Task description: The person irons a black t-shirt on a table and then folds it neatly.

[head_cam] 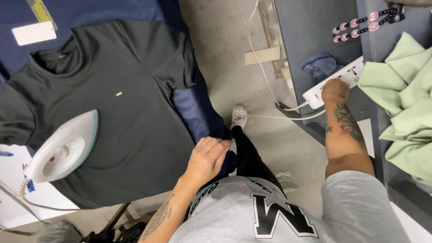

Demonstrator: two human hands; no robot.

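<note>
- The single head-worn camera is looking almost straight down from above the person's chest, with the grey sweatshirt (270, 216) filling the near edge.
- It is sitting close, taking in the table (189, 108) with the dark shirt (130, 117) at left, the concrete floor (225, 54) in the middle, and the grey shelf unit (310, 31) at right.
- Both hands are falling inside its view.

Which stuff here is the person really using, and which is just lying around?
In use:
- right hand on the white power strip
- left hand on the edge of the blue ironing cover
- dark T-shirt spread flat
- white iron lying on it

Just lying about:
- green cloth
- pink bead string
- crumpled blue cloth
- white card
</note>
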